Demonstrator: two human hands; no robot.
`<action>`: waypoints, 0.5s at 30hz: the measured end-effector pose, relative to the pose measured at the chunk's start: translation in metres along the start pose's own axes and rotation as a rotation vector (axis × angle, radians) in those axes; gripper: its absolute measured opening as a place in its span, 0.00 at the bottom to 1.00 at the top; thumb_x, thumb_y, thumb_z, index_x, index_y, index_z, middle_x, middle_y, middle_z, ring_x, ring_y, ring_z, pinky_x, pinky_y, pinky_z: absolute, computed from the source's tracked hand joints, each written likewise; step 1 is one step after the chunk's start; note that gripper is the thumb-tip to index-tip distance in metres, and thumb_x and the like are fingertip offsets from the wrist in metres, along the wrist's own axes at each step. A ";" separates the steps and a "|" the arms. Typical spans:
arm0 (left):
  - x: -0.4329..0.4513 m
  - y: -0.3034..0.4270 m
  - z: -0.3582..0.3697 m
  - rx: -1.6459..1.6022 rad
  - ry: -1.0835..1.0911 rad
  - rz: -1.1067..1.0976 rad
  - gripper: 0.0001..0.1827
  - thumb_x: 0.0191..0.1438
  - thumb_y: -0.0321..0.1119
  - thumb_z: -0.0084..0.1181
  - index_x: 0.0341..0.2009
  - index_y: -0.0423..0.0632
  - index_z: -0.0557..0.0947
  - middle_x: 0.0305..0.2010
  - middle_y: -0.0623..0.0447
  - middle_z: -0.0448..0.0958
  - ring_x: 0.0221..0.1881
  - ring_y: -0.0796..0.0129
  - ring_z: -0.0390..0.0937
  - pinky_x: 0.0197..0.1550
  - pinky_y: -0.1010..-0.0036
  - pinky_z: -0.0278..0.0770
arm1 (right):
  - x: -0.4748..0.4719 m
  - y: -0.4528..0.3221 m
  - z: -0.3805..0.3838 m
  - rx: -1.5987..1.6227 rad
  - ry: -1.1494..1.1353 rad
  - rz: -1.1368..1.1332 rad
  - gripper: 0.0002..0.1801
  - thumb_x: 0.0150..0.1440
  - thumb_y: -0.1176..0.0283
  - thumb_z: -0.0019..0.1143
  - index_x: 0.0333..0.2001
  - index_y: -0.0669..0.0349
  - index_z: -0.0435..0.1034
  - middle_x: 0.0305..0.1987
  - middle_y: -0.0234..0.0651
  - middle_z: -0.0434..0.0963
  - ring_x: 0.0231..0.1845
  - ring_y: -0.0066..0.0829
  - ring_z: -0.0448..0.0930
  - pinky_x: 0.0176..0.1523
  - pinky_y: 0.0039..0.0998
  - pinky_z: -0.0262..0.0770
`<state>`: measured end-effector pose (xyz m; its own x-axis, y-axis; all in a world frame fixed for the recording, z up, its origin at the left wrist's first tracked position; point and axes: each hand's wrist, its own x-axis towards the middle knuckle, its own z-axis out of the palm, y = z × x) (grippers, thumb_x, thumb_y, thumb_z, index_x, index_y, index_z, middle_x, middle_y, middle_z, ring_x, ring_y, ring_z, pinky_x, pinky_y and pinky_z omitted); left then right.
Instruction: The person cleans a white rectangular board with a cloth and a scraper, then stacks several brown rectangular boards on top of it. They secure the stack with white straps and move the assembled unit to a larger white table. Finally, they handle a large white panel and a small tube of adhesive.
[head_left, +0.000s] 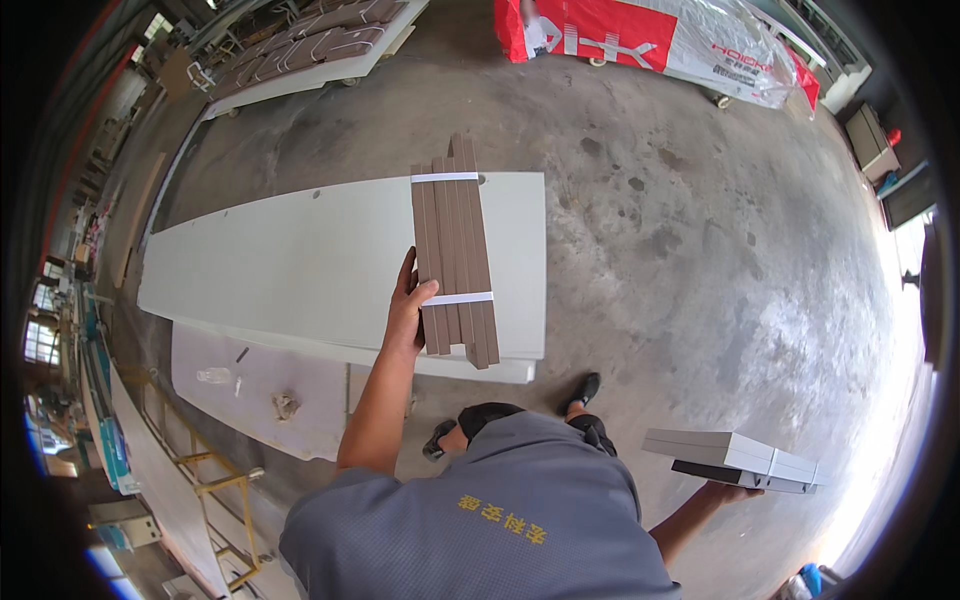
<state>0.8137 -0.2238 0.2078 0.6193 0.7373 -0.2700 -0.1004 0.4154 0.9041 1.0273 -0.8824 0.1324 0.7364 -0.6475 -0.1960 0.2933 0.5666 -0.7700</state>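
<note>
My left hand (409, 311) grips the left side of a bundle of brown strips (454, 247), with the thumb over its face. Two white straps bind these strips, and their ends are uneven. The bundle appears over a stack of long white panels (337, 262); whether it touches them I cannot tell. Out to the right, my right hand (726, 493) supports a strapped bundle of pale grey boards (731, 454) from below. A dark face shows on the lower board. Most of the right hand's fingers are hidden beneath the boards.
A pale lilac sheet (285, 375) below the panels bears a clear bottle (215, 375) and small items. At lower left stands a yellow metal frame (225, 480). Strapped brown panels (315, 49) lie on a far cart; a red-and-silver wrapped load (660, 41) stands at upper right.
</note>
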 end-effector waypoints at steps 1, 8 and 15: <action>0.008 -0.001 0.016 -0.027 0.016 0.012 0.52 0.52 0.34 0.61 0.78 0.51 0.51 0.68 0.40 0.65 0.68 0.52 0.67 0.65 0.59 0.71 | 0.025 0.010 0.028 0.012 -0.025 0.046 0.39 0.61 0.38 0.42 0.66 0.54 0.67 0.68 0.43 0.70 0.68 0.50 0.70 0.69 0.59 0.65; 0.065 -0.027 0.121 -0.146 0.175 0.049 0.50 0.53 0.32 0.60 0.78 0.50 0.51 0.69 0.41 0.66 0.67 0.53 0.68 0.66 0.60 0.70 | 0.156 0.119 0.251 -0.020 -0.249 0.248 0.39 0.63 0.38 0.40 0.67 0.54 0.66 0.68 0.43 0.71 0.67 0.48 0.71 0.67 0.58 0.68; 0.195 -0.018 0.186 -0.224 0.287 0.059 0.49 0.53 0.30 0.60 0.78 0.50 0.54 0.71 0.38 0.63 0.69 0.51 0.67 0.67 0.60 0.68 | 0.224 0.263 0.440 0.045 -0.392 0.414 0.38 0.64 0.38 0.39 0.68 0.53 0.65 0.67 0.43 0.71 0.66 0.47 0.73 0.65 0.56 0.72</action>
<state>1.0814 -0.1867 0.2009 0.3669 0.8698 -0.3298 -0.3171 0.4502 0.8347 1.5376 -0.6544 0.1530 0.9641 -0.1346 -0.2289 -0.0480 0.7596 -0.6487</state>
